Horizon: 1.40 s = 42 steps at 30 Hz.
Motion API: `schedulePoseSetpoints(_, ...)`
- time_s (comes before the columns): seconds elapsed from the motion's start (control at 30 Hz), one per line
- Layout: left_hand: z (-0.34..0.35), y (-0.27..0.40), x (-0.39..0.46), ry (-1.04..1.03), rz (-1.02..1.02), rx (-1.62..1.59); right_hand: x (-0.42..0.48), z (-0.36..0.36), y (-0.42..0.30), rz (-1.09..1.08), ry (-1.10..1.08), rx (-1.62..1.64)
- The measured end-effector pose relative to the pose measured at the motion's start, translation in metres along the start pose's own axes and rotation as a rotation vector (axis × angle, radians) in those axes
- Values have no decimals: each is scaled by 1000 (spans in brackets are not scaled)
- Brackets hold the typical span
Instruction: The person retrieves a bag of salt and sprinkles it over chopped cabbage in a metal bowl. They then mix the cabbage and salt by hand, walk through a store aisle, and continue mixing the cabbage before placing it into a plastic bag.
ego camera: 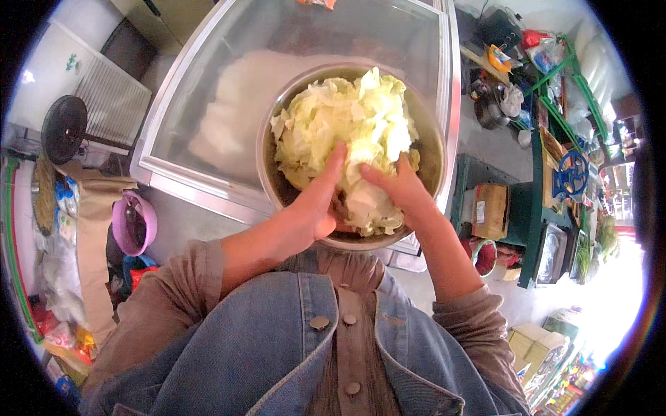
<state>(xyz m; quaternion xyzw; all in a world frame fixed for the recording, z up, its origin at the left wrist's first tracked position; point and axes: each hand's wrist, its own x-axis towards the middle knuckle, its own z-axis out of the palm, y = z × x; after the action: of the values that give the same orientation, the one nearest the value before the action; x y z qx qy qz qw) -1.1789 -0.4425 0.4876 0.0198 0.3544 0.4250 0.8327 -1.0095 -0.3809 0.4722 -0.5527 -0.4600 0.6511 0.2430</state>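
Note:
A round metal bowl (pixel 432 156) is heaped with torn pale-green cabbage leaves (pixel 343 114). Both my hands are inside it, at the side nearest my body. At the left of a clump of leaves is my left hand (pixel 325 195), one digit stretched up along the heap and the others partly hidden by leaves. My right hand (pixel 403 190) grips the clump from the right, its thumb on top and its other fingertips buried among the leaves. The bowl rests on the glass top of a chest freezer (pixel 182 125) with a metal frame.
A purple basin (pixel 151 223) and a cardboard carton (pixel 96 218) stand left of me, near a black round fan-like object (pixel 63 129). On the right are a green metal rack (pixel 556 117), a dark pot (pixel 489 109), a cardboard box (pixel 490 210) and a blue handwheel-shaped object (pixel 571 174).

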Motion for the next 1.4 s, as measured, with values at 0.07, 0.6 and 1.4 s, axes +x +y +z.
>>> schedulePoseSetpoints(0.07, 2, 1, -6, -92, 78, 74, -5, -1, -7, 28, 33, -11)
schedulePoseSetpoints(0.6, 48, 37, -67, -184, 35, 75, -83, 6, -76, -121, 56, 124)
schedulePoseSetpoints(1.4, 0, 97, -60, 31, 527, 760, -59, -37, -63, -244, 193, -423)
